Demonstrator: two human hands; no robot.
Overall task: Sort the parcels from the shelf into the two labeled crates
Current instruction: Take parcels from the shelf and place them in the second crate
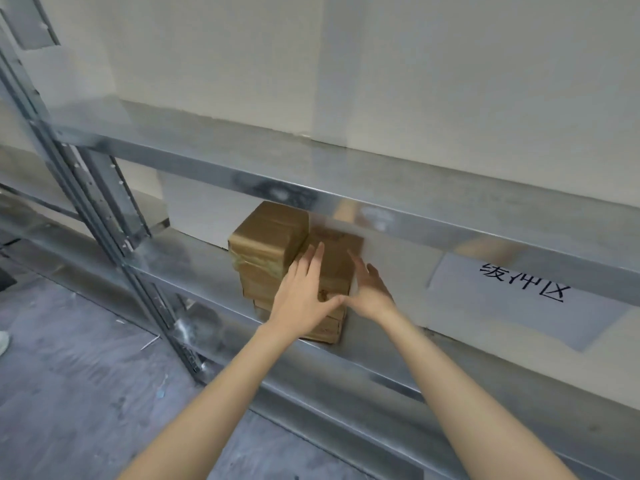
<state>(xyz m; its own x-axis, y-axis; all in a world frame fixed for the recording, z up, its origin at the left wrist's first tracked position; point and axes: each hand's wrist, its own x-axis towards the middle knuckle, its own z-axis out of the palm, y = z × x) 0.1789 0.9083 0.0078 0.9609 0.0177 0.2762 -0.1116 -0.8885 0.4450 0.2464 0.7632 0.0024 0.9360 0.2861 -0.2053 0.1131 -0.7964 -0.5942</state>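
Hands are reaching in open, fingers straight, holding nothing: left hand [300, 294] & right hand [372, 289] at front of the brown parcel stack [270, 237]; contact unclear (blur). Stack is sitting on mid tier of the metal shelf [194, 261], w/ a paper sign [519, 299] lying to its right.

Glossy tape-wrapped brown cardboard parcels [273, 251] sit on a shiny galvanised metal shelf [346, 199] bearing a matt paper label [519, 299].

We can reach the stacked parcels [270, 237] only from the near side: the upper shelf board [311, 199] hangs close over them and the wall [194, 209] closes the far side. The lower shelf [197, 261] gives free room left to the upright post [104, 216] and right to the paper sign [519, 299].
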